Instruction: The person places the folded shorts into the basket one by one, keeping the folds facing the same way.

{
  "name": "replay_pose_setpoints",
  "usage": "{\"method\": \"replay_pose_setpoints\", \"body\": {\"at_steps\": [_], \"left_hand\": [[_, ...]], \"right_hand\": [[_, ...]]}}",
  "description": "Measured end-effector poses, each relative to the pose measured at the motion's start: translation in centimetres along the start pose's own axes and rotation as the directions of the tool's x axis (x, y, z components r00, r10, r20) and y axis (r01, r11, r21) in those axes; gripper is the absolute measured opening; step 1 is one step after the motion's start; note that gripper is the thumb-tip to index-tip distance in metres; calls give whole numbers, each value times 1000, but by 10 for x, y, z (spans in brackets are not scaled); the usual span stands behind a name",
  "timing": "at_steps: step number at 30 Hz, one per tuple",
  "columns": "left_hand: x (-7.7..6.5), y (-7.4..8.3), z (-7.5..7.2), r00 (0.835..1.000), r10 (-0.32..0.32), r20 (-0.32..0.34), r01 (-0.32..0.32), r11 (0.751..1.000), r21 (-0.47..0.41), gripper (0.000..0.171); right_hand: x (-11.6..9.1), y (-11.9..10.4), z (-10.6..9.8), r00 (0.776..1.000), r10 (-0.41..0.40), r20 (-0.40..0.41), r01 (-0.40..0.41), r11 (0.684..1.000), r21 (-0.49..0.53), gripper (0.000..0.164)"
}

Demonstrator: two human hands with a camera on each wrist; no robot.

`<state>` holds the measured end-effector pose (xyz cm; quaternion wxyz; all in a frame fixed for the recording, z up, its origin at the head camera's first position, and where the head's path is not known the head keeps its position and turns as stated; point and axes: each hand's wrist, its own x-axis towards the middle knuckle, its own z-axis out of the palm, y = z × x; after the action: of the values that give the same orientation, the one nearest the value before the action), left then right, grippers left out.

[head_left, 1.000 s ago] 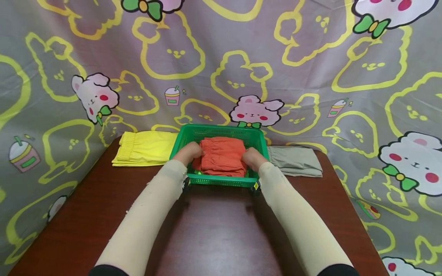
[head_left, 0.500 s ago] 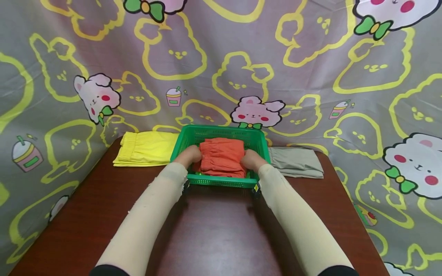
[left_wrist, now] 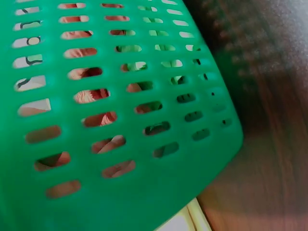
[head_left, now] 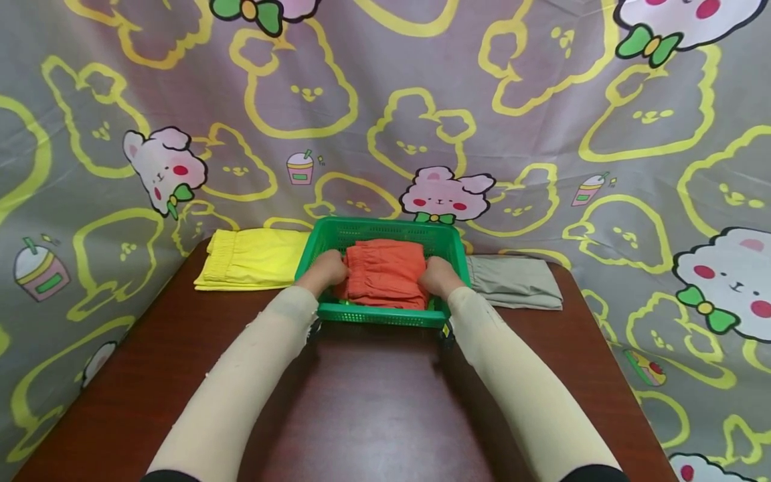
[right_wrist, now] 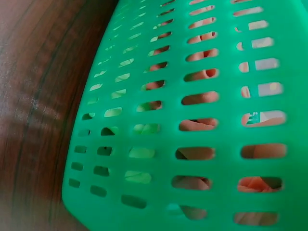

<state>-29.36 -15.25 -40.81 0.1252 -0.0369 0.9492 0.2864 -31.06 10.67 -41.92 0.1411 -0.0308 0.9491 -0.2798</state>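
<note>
Folded orange pants (head_left: 387,273) with a gathered waistband lie in a green plastic basket (head_left: 391,317) at the table's far side. Inside the basket, my left hand (head_left: 328,269) grips the left edge of the pants. My right hand (head_left: 440,276) holds their right edge. Fingertips of both hands are hidden by the cloth in the head view. Through the slots of the basket wall (left_wrist: 144,187) in the left wrist view, bits of skin and orange cloth show. Behind the basket wall (right_wrist: 221,139) in the right wrist view, curled fingers (right_wrist: 208,36) show in pieces.
Folded yellow pants (head_left: 259,261) lie left of the basket, and a folded grey garment (head_left: 517,282) lies on its right. All stand on a brown wooden table (head_left: 373,402). A patterned cloth (head_left: 361,134) hangs close behind.
My left wrist has shifted slightly left, away from the middle of the basket. The right hand, basket and orange pants stay about where they were.
</note>
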Motion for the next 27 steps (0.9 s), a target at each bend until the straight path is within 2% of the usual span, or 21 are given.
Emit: {"method": "replay_pose_setpoints", "body": {"at_steps": [2,7,9,11,14,16,19,27], "left_hand": [[1,-2,0,1000,17,-21,-17,1000,-8,34],[2,-3,-1,999,36,-38,-38,998,-49,55],[0,-2,-4,998,50,-35,-53,994,-95,57],[-3,-2,-7,997,67,-38,-72,983,-168,56],[-10,1,-14,993,103,-51,-114,954,-279,54],[-15,3,-17,990,129,-56,-140,936,-322,53],[-22,6,-18,982,181,-48,-187,926,-329,50],[-39,7,-9,953,304,-5,-295,921,-255,47]], "right_hand": [[-2,-1,0,1000,-1,-23,1,1000,-14,8],[-9,-4,-2,998,7,-65,-9,1000,-24,8],[-13,-6,-3,997,3,-75,-6,999,-31,6],[-17,-8,-4,997,-9,-81,6,999,-39,11],[-24,-12,-5,996,-26,-81,23,999,-43,27],[-28,-15,-7,996,-30,-86,27,999,-33,36],[-33,-17,-9,994,-31,-106,29,999,-21,44],[-44,-17,-6,991,-54,-118,53,999,-11,52]]}}
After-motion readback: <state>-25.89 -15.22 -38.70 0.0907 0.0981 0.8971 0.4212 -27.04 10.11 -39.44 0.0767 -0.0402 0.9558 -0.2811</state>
